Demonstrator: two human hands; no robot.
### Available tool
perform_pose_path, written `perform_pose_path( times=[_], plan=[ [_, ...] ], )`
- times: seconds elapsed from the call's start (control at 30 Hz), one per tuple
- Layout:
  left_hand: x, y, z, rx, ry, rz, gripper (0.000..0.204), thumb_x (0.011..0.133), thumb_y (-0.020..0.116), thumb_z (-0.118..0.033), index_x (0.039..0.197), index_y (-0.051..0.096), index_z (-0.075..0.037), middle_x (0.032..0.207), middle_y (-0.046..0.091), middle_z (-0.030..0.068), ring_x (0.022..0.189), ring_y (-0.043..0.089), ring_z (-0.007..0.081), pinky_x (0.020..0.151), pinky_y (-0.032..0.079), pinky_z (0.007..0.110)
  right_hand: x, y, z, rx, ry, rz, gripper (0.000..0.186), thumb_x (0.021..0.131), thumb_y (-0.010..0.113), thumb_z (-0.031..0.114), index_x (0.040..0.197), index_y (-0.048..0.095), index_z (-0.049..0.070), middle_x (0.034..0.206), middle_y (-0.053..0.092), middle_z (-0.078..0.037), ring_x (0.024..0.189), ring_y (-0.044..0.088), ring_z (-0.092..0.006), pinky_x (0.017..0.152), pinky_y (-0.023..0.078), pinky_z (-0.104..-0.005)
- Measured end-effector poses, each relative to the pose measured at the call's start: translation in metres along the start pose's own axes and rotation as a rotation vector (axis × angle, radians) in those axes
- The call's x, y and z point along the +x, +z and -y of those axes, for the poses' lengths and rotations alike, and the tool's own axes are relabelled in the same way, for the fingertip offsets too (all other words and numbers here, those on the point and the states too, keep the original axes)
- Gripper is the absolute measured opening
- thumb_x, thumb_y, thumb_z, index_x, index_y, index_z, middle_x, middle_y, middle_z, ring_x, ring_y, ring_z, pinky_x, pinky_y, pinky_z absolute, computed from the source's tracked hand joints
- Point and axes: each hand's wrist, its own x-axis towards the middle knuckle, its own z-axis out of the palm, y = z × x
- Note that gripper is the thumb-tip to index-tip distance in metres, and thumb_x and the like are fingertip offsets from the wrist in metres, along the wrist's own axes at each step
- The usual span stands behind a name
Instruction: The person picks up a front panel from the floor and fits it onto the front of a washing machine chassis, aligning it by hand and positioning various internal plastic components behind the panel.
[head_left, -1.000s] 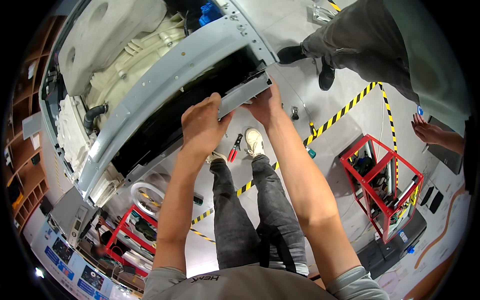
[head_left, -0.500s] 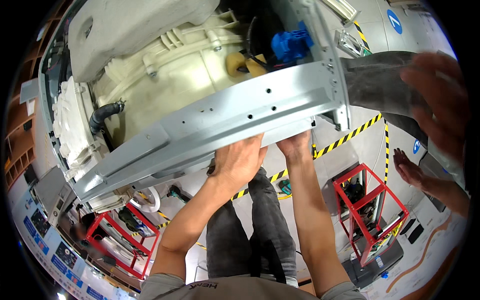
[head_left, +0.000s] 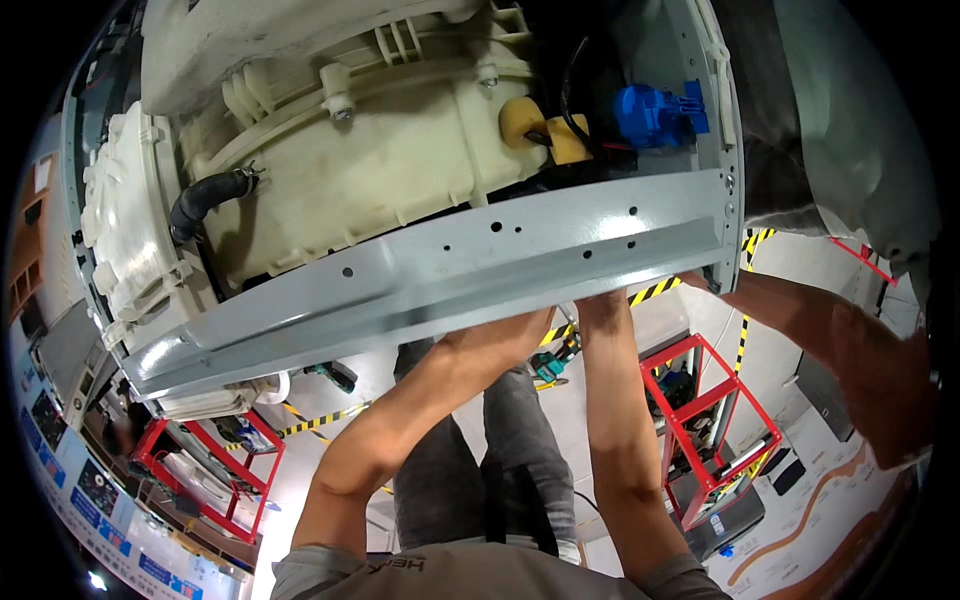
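Observation:
An opened washing machine fills the upper part of the view, its grey metal crossbar (head_left: 440, 265) running along the near side. My left hand (head_left: 515, 328) reaches beneath the crossbar's lower edge, with its fingers hidden. Close by on the right, my right hand (head_left: 604, 305) also goes under that edge, and its fingers are out of sight. What either hand grips, if anything, cannot be seen. Behind the crossbar lie the cream plastic tub (head_left: 360, 180), a black hose (head_left: 208, 203) and a blue plastic part (head_left: 655, 115).
A co-worker's forearm (head_left: 800, 315) reaches to the machine's right corner. Red metal frames stand on the floor at right (head_left: 712, 405) and left (head_left: 200, 425). Between them lie a teal power tool (head_left: 548, 366), another dark tool (head_left: 335, 376) and yellow-black floor tape (head_left: 655, 290).
The machine has shifted right in view. My hands are now more covered by the crossbar. A co-worker's hand at the right has come in to the machine's corner.

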Motion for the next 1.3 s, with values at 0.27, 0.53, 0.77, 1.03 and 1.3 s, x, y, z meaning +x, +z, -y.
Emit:
perform_pose_path(
  times=[0.27,0.53,0.77,1.03,1.3],
  plan=[
    [0.0,-0.009,-0.004,0.015,-0.069,0.024,0.033,0.075,0.064,-0.019,0.104,0.057,-0.007,0.107,0.056,0.0145,0.098,0.054,0.0343,0.082,0.044,0.043,-0.008,-0.002,-0.001,-0.1,0.034,-0.051,0.055,0.085,0.045,0.05,0.122,0.047,0.009,0.119,0.051,-0.008,0.111,0.048,-0.0273,0.09,0.041,-0.0437],
    [-0.134,-0.094,-0.008,-0.101,-0.204,-0.234,0.029,0.065,0.07,-0.005,0.092,0.059,-0.002,0.107,0.054,0.0144,0.101,0.052,0.0355,0.085,0.041,0.044,-0.079,-0.012,-0.01,-0.436,-0.049,-0.422,0.048,0.09,0.047,0.037,0.125,0.042,0.005,0.121,0.049,-0.01,0.11,0.048,-0.0274,0.095,0.037,-0.0487],
    [-0.254,-0.108,0.068,-0.253,-1.009,-0.524,0.028,0.085,0.058,-0.01,0.11,0.048,0.0,0.107,0.053,0.0144,0.1,0.05,0.0271,0.085,0.039,0.033,-0.129,-0.053,-0.021,-0.887,-0.137,-0.53,0.033,0.086,0.059,0.023,0.111,0.052,0.001,0.102,0.055,-0.012,0.093,0.055,-0.0207,0.085,0.045,-0.0351],
    [-0.276,-0.141,0.128,-0.645,-1.106,-0.97,0.046,0.088,0.056,-0.018,0.129,0.036,-0.009,0.122,0.047,0.0043,0.106,0.048,0.0162,0.089,0.037,0.03,-0.191,-0.014,-0.013,-1.318,-0.212,-0.407,0.025,0.088,0.058,0.02,0.103,0.056,0.0,0.094,0.058,-0.01,0.083,0.057,-0.0157,0.076,0.048,-0.0282],
    [-0.289,-0.186,0.176,-1.39,-1.198,-0.876,0.053,0.093,0.045,-0.025,0.137,0.021,-0.007,0.138,0.024,0.0159,0.114,0.046,0.0317,0.092,0.044,0.044,-0.301,0.029,0.015,-1.652,-0.131,-0.39,0.023,0.089,0.053,0.015,0.101,0.058,-0.003,0.085,0.059,-0.006,0.078,0.055,-0.0107,0.069,0.045,-0.0233]
  ],
)
